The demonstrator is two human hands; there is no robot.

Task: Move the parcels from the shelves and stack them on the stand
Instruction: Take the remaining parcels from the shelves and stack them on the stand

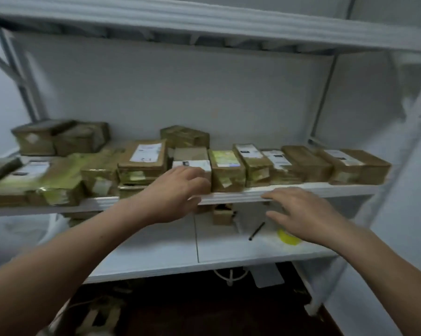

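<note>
- Left hand (180,187): fingers curled against white-labelled parcel (192,164); true hold, cannot tell.
- Right hand (301,214): spread, empty, to its right.
- Risk: pulling could drag the touching green-labelled parcel (225,166) off the shelf edge (325,187).

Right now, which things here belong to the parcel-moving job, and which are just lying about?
Job: row of parcels; white-labelled parcel, held by the left hand; right hand, open.
Lying about: black pen; yellow roll.

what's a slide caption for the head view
Left hand touches a labelled parcel on the shelf; right hand hovers open.
</note>
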